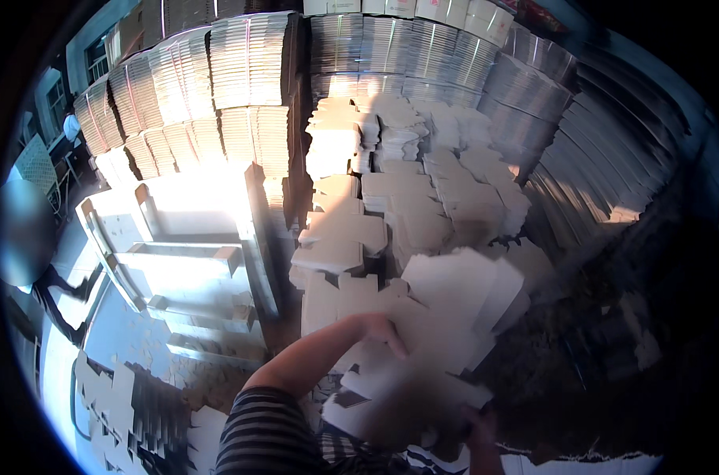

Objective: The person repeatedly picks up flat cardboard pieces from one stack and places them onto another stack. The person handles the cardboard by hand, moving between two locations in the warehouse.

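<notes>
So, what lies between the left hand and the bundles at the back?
In the head view, stacks of cut cardboard fill the stretch between the left hand and the bundles.

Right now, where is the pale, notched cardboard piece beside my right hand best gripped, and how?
Perhaps by opposite edges, from left and right: the cardboard piece looks broad and thin, and the bare right hand is at its right edge.

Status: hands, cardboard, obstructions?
Left hand at pale cardboard sheets, grip unclear. Right hand blurred, at near cut-out. Cut-out stacks beyond, blocking neither hand.
</notes>
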Action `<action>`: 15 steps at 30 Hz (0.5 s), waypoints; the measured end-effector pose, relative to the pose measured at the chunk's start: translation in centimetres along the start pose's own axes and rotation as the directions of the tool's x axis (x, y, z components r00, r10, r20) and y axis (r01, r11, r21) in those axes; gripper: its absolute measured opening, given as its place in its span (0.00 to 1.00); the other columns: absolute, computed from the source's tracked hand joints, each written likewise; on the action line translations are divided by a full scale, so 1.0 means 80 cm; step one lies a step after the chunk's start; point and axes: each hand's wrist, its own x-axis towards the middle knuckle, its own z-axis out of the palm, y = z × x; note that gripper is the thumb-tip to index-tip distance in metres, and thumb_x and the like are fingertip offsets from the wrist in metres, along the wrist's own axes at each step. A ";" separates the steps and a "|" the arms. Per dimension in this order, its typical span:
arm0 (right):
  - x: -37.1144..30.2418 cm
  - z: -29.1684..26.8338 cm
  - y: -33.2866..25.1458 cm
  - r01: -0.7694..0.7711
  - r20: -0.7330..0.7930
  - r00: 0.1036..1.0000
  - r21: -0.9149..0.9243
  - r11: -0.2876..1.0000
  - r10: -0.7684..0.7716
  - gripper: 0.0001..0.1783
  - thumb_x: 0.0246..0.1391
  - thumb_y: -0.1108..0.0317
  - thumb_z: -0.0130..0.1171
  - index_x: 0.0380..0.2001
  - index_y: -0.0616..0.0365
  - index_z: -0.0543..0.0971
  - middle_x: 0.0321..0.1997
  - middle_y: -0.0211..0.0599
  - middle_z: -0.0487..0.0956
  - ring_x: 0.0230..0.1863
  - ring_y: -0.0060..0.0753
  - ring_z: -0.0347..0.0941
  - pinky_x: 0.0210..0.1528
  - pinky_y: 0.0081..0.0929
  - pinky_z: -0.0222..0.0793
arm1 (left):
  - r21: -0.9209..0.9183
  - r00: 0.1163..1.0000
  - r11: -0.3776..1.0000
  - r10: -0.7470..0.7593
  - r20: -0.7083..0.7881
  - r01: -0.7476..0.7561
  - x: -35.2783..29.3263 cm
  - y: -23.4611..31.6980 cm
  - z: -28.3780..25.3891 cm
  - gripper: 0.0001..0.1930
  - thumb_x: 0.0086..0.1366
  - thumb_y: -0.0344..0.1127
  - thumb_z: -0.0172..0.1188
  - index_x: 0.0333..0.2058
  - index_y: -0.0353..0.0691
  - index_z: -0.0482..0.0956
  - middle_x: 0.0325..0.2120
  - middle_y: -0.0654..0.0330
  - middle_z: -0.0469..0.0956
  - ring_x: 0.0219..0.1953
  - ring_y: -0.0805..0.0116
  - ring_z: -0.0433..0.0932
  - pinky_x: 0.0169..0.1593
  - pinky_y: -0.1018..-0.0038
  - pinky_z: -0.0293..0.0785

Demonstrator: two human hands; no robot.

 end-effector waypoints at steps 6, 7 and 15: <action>0.018 -0.005 0.123 0.621 0.527 0.776 -0.734 0.276 -0.346 0.27 0.41 0.66 0.65 0.49 0.53 0.76 0.51 0.48 0.76 0.57 0.53 0.69 0.61 0.46 0.60 | -0.018 0.984 0.991 -0.130 0.120 0.133 0.004 -0.005 -0.040 0.29 0.48 0.38 0.74 0.49 0.35 0.76 0.41 0.56 0.80 0.46 0.66 0.78 0.52 0.69 0.72; 0.022 0.004 0.127 0.528 0.451 0.849 -0.712 0.463 -0.276 0.27 0.41 0.66 0.65 0.50 0.53 0.76 0.52 0.47 0.76 0.57 0.52 0.69 0.61 0.46 0.61 | -0.108 0.986 0.985 -0.122 0.110 0.134 0.002 -0.011 -0.041 0.29 0.49 0.39 0.74 0.49 0.35 0.76 0.41 0.56 0.80 0.45 0.66 0.78 0.53 0.69 0.71; 0.052 0.070 0.170 -0.318 0.119 0.948 0.432 0.844 0.296 0.28 0.49 0.70 0.62 0.55 0.51 0.70 0.53 0.39 0.74 0.55 0.45 0.70 0.59 0.44 0.65 | 0.002 0.903 0.989 -0.132 -0.409 0.146 -0.022 0.008 -0.095 0.26 0.48 0.46 0.73 0.41 0.33 0.79 0.37 0.56 0.81 0.39 0.64 0.80 0.48 0.71 0.74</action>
